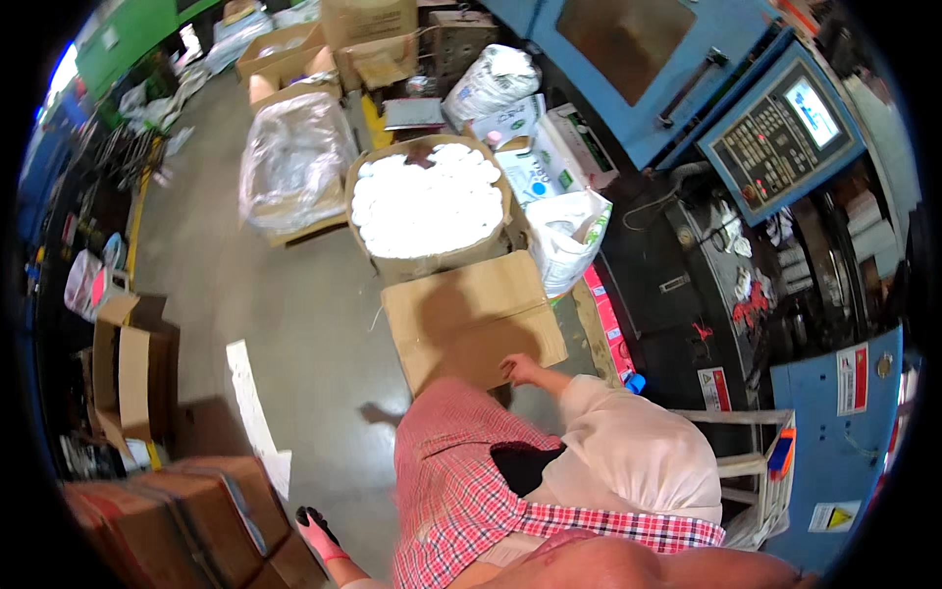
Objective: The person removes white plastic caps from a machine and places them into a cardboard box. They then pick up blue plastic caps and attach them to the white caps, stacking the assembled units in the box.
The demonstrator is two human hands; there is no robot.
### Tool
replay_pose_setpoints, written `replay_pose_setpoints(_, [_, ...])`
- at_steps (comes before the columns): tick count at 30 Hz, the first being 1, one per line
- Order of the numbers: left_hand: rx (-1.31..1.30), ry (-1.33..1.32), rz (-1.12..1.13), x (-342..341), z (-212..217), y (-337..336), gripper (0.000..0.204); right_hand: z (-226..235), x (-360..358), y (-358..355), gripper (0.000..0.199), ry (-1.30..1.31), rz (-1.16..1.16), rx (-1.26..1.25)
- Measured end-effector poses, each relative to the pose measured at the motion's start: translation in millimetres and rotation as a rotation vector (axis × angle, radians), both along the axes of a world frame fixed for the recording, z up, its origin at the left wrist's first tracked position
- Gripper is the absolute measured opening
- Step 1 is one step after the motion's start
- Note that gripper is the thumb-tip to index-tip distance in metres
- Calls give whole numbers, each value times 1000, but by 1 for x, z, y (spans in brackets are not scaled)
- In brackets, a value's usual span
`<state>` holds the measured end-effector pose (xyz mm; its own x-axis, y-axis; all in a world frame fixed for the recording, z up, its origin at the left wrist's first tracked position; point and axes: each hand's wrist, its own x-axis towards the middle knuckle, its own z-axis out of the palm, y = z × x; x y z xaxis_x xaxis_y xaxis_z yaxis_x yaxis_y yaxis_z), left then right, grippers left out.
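Note:
My bare right hand (520, 370) hangs above the near right part of a closed, flat-topped cardboard box (471, 304). Its fingers are loosely bent and apart, with nothing seen in them. Low on the left, my left hand (319, 535) wears a pink glove with black fingers. It looks loosely open and empty, beside a stack of strapped cardboard boxes (177, 520). Just past the flat-topped box stands an open cardboard carton (392, 265) filled with bright white rounded pieces (427, 201), too overexposed to name. A dark reddish thing (422, 155) lies on their far side.
A plastic-lined carton (299, 162) stands farther left, and white sacks (564, 236) stand right of the filled carton. A blue machine with a control panel (785, 133) lines the right side. A stool (756, 466) is behind my right arm. An open box (137, 368) sits left.

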<state>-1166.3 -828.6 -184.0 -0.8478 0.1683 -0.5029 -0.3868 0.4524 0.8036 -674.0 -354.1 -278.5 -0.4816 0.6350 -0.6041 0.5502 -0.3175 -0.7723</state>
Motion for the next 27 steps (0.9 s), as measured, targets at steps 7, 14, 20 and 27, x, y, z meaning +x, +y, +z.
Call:
replay_pose_setpoints(7, [27,-50,-327,-39,-5,110,32,-11,-42,1,41,-323,-208,-267])
replay_pose_setpoints(14, [-47,-280,-219,-160,-50,152,11,-56,-71,11,35,-631,203,197])
replay_pose_setpoints(20, [-160,-496,-56,-264,-62,205,12,9,-220,103,24,-280,-310,-206])
replay_pose_setpoints(27, [44,-586,-355,-337,-79,371,10,88,-292,222,39,-103,-565,-182])
